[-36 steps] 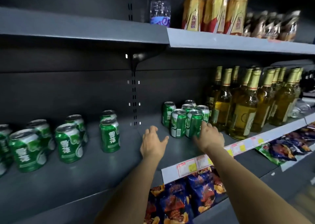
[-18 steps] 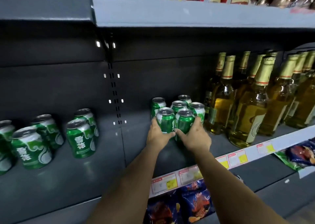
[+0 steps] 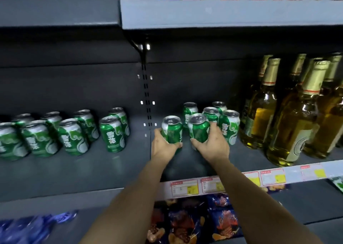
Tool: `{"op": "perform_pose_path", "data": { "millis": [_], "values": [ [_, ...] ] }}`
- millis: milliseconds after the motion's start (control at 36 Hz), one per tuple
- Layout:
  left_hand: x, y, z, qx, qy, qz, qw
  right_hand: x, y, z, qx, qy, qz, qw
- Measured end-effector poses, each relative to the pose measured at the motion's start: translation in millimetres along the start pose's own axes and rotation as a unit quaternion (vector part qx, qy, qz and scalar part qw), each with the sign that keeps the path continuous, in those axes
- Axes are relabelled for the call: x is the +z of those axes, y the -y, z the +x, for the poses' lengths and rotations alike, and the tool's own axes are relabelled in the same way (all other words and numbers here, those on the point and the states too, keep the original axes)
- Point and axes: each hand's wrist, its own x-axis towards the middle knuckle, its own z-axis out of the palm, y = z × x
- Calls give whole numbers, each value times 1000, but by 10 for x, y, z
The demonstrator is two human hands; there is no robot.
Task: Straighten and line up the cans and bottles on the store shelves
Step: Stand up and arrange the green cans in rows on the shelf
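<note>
Left can [image 3: 171, 129]: standing upright on the middle shelf [image 3: 74, 171], left hand [image 3: 163, 147] gripping its base.
Right can [image 3: 198, 128]: tilting, just right of left can, right hand [image 3: 213, 147] wrapping it.
Can cluster [image 3: 213, 113]: sitting behind left can.
Bottles [image 3: 293, 117]: standing well right of left can.

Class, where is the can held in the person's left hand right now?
The can sits mid-shelf in the head view, in the left hand, left of the right hand's can.

Dark grey metal store shelving: a perforated back panel [image 3: 74, 87] with a slotted upright [image 3: 146, 95], an upper shelf [image 3: 222, 13] on a bracket [image 3: 138, 46], price labels [image 3: 185, 188] along the lower shelf edge; dim lighting.
</note>
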Motion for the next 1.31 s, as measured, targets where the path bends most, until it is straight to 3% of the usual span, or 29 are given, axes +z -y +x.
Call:
{"op": "perform_pose_path", "data": {
  "millis": [250,667,944,1306],
  "values": [
    [-1165,303,-202,-6,-74,5,997,424,940,-415,-50,40,48,997],
    [-3696,1246,-243,-45,-166,49,984,1477,3010,-1448,-62,92,58,992],
    [-4197,1734,13,-77,-164,-3,984,1903,3421,-1547,-58,119,48,990],
    [-4596,1865,295,-73,-58,-22,995,2180,3656,-1497,-14,102,25,994]
  ]
}}
